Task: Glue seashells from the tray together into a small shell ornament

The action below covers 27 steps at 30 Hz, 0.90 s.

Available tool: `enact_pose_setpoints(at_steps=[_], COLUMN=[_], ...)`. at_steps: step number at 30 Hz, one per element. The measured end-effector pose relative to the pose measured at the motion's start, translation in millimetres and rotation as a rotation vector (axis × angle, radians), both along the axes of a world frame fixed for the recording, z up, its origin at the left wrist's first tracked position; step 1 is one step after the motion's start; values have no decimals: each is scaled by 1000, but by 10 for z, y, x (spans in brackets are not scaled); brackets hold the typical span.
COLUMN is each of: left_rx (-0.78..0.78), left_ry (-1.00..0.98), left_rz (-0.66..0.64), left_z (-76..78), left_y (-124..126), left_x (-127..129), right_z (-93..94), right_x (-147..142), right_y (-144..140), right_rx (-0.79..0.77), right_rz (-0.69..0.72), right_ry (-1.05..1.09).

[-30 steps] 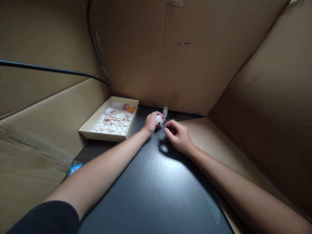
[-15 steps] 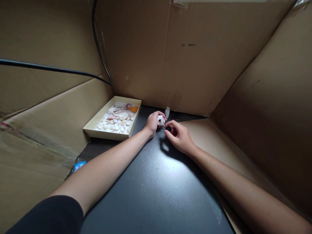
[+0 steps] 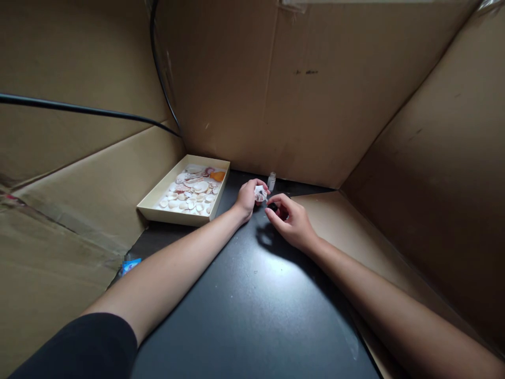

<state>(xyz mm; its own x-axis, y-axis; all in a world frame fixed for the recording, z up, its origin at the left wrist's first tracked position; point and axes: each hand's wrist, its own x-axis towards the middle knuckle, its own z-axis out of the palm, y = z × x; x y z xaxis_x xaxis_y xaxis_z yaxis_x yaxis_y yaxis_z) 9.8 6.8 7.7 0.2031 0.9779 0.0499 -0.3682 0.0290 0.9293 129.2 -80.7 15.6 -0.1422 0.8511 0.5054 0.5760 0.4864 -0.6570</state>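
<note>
— How do the arms lie?
— Both bare forearms stretch forward and converge at the far end. A black sleeve covers the left upper arm.
— And the left hand [image 3: 246, 196]?
— Curled, fingertips pinched together, palm turned toward the other hand.
— The right hand [image 3: 291, 221]?
— Knuckles up, wrist low, thumb and forefinger drawn together toward the left fingertips. The two hands sit just beside each other.

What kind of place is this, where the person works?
Probably a makeshift craft spot: a black table walled in by cardboard sheets, with a tray of seashells and a small bottle.
</note>
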Motion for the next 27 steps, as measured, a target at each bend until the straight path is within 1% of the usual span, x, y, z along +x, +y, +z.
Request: enact_pose_setpoints(at_steps=[6,12,18,21,27], left_rx=[-18,-34,2,9,38], left_ry=[-8,-11,19,23,37], left_rz=[-10,-44,-73,-63,-69], left_z=[6,26,30,24,8], left_y=[7,1,-18,-20,-19], left_x=[-9,-17,-24,-21,-14], right_z=[2,-2,-58,-69,-51], right_x=[6,11,18,27,28], right_y=[-5,16,48,58,52], right_rx=[18,74,-7,7,27], right_rz=[-4,-67,-135,-149,-126], right_ry=[-9,-5,106,145,152])
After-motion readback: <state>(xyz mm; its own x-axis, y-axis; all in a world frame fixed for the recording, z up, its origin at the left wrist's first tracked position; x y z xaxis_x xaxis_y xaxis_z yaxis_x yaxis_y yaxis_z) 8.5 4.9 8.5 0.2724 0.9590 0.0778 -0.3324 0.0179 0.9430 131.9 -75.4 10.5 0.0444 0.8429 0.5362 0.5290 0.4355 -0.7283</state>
